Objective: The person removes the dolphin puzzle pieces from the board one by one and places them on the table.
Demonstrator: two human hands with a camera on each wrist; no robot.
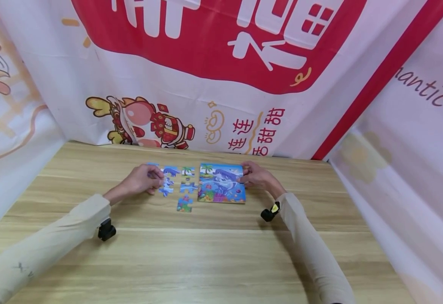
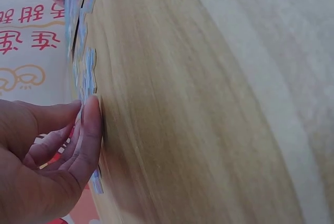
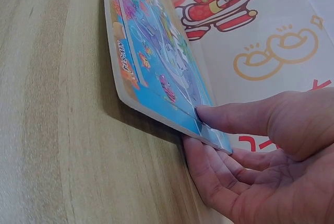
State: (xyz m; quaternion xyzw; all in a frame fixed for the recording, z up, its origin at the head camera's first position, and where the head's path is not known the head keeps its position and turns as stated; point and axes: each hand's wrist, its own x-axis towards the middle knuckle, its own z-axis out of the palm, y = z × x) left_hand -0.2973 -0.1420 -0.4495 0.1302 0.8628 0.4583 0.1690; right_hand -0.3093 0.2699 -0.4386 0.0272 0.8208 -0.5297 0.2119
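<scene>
The right hand (image 1: 257, 174) is pinching the right edge of a picture board (image 1: 221, 183), with the thumb pressing on the printed face and the other fingers curling below the edge. The board is lying to the right of the puzzle pieces on the pale wooden bench (image 1: 221, 257), its gripped edge sitting slightly clear of the wood in the right wrist view. It is showing a dolphin, a palm tree, coral and fish.

The left hand (image 1: 143, 179) is bringing its thumb and fingertips close together at the left side of the dolphin pieces (image 1: 170, 171); whether a piece is sitting between them, I cannot tell. Part of a blue piece (image 1: 153, 164) is peeking out behind that hand. Between the dolphin pieces and the board, a palm tree piece (image 1: 188, 171) is lying above a blue-and-white piece (image 1: 186, 188), and a coral piece (image 1: 184, 204) is resting nearer the person, just left of the board's lower corner.

Beige sleeves (image 1: 50, 236) are covering both arms, and a printed red-and-white cloth (image 1: 191, 63) is hanging behind the bench.
</scene>
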